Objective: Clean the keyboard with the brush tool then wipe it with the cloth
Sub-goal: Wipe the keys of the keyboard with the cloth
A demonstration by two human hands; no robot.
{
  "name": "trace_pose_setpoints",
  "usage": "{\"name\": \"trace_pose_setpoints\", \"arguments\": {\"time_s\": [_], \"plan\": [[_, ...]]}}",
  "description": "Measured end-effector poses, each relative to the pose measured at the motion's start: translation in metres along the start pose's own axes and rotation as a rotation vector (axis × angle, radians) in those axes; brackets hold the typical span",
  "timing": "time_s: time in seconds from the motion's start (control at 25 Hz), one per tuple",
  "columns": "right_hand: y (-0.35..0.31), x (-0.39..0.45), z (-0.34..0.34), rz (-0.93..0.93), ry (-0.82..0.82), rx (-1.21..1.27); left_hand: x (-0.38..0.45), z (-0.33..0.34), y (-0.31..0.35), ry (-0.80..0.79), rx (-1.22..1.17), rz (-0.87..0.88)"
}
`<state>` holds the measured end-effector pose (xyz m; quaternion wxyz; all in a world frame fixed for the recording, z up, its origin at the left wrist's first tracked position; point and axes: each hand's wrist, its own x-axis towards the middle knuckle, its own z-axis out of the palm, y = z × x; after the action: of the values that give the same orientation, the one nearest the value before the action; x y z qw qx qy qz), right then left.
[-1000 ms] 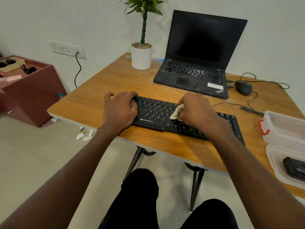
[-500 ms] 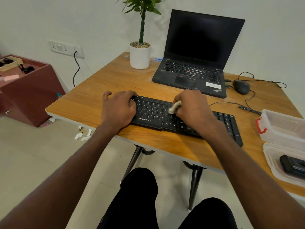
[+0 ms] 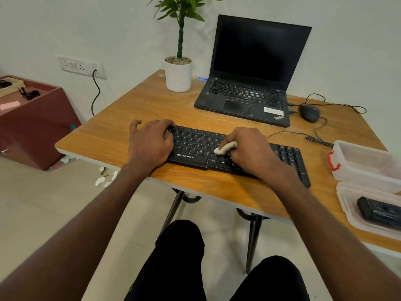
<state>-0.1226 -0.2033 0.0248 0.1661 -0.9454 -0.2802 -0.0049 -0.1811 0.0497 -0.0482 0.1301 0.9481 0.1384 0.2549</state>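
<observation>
A black Zebronics keyboard (image 3: 195,146) lies near the front edge of the wooden table (image 3: 152,101). My left hand (image 3: 150,141) rests over the keyboard's left end, fingers curled over its edge, holding it. My right hand (image 3: 249,148) grips a small bunched white cloth (image 3: 225,147) and presses it onto the keys near the middle of the keyboard. Most of the cloth is hidden inside the hand. No brush is in view.
An open black laptop (image 3: 249,83) and a potted plant (image 3: 179,72) stand at the back. A wired mouse (image 3: 309,112) and cables lie to the right. Two clear plastic tubs (image 3: 368,168) sit at the right edge, one holding a black device (image 3: 379,210).
My right hand slid the cloth back and forth over the middle keys, ending slightly nearer the front rows. The left hand stayed on the keyboard's left end.
</observation>
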Motion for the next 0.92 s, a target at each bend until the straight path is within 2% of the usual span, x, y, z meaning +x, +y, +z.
{"name": "trace_pose_setpoints", "arguments": {"time_s": [0.24,0.4,0.6,0.76,0.92], "plan": [[0.018,-0.01,-0.014,0.164,0.064,-0.119,-0.001,-0.001,0.0,-0.003,-0.001,-0.009],[0.016,-0.018,-0.006,0.095,0.114,0.017,0.0,-0.002,0.002,-0.009,-0.015,-0.006],[0.017,-0.018,-0.004,0.051,0.085,0.037,-0.006,-0.011,0.03,0.051,-0.087,-0.043],[0.015,-0.02,-0.005,-0.007,0.049,-0.053,-0.017,0.003,0.083,-0.03,-0.081,0.103],[0.035,-0.027,-0.025,0.132,-0.016,-0.134,-0.021,0.016,0.083,-0.06,-0.009,0.117]]}}
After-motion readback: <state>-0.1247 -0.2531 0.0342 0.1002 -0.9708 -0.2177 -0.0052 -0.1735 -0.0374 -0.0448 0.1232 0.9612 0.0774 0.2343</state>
